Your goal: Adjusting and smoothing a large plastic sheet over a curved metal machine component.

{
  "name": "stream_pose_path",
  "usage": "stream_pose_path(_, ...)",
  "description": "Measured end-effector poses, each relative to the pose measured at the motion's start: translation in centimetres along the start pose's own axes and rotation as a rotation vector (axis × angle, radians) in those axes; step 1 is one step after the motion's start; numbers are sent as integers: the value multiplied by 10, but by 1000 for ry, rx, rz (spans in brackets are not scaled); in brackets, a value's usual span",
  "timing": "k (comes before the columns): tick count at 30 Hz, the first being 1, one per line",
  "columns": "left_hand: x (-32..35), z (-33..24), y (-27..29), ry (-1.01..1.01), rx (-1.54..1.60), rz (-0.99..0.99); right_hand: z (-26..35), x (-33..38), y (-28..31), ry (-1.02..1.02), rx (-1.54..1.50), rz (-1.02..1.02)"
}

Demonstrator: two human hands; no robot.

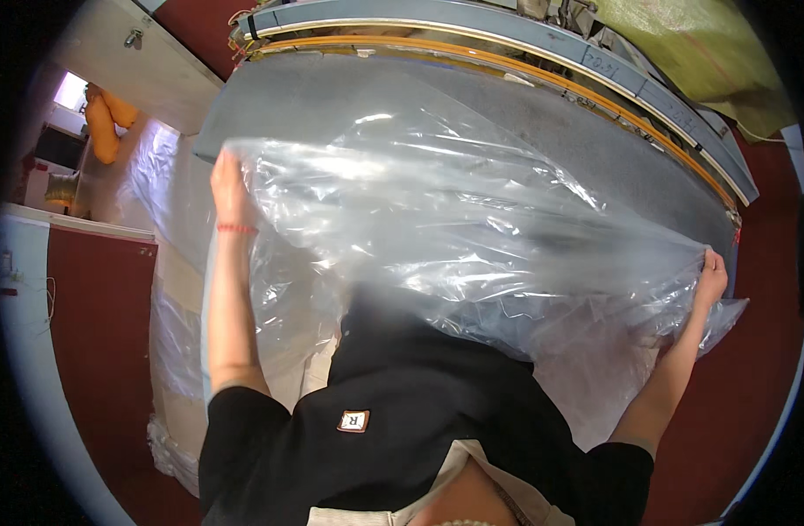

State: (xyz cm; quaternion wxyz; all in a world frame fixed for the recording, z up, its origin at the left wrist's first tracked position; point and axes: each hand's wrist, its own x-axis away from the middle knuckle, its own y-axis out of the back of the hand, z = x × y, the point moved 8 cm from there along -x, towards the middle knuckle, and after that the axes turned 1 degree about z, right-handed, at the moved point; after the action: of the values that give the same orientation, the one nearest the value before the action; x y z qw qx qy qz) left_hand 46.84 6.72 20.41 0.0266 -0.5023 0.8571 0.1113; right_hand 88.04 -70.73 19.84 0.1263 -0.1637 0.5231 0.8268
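Note:
A large sheet of clear plastic film (437,219) is stretched between my two hands, wrinkled and shiny, with its lower part hanging in front of my body. My left hand (230,180) pinches its left edge, arm reaching far out; a red band circles that wrist. At the right, my right hand (712,273) is closed on a gathered corner, and a loose flap of film sticks out below it. Beneath the film lies a grey flat work surface (288,92), partly seen through it. Where the film touches that surface I cannot tell exactly.
A long grey metal rail (507,39) with orange tubing (472,54) runs along the far side of the surface. A yellow-green wrapped bundle (700,53) sits behind it at the right. More plastic film (178,351) lies at the left, near a door (148,61). The floor is dark red.

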Motion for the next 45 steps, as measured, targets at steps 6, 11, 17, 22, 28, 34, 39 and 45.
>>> stream_pose_path(6,-89,-51,-26,-225,-1174,51,11,1,2,-6,-24,4)
stream_pose_path(11,-85,-50,-95,-478,-684,448,1,4,5,-6,-26,-16)
stream_pose_path(17,-70,-37,-146,-359,-612,706,1,5,5,-14,-5,-15)
stream_pose_path(22,-76,-13,-167,29,-419,978,-6,3,2,-21,-15,-23)
stream_pose_path(28,-106,-8,-185,-317,-579,505,-1,3,4,-4,-17,-54)
stream_pose_path(34,-82,-30,-200,-501,-803,267,-18,2,2,-62,-14,-55)
stream_pose_path(39,-90,-23,-206,-466,-899,305,-47,-9,1,-32,-293,-124)
stream_pose_path(45,-133,0,-183,320,262,168,-60,-48,-50,-624,-1107,124)
